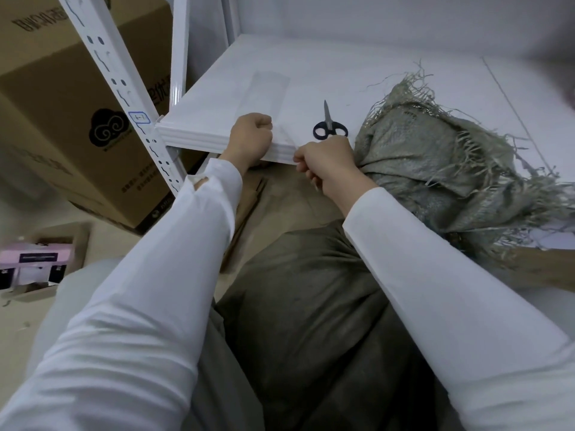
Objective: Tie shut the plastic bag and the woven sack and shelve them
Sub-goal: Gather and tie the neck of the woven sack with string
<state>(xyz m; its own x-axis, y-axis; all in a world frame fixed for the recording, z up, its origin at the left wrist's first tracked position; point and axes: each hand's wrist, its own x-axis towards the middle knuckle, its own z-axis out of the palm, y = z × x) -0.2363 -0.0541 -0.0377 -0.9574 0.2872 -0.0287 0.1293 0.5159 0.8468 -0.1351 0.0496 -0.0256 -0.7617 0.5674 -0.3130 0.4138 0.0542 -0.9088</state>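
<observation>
A white shelf fills the upper view, its front edge just ahead of the person's lap. A big cardboard box stands left of the shelf's post. The woven sack, grey-green and frayed, lies crumpled on the right of the shelf and hangs over its front edge. The clear plastic bag lies flat on the shelf left of the middle, its near end at the front edge. The left hand rests there as a fist, fingers curled tight over the bag's near end. The right hand touches the sack's left edge, fingers curled and pinching a thin pale strip that pokes out below them. Black-handled scissors lie closed just behind that hand, between bag and sack.
</observation>
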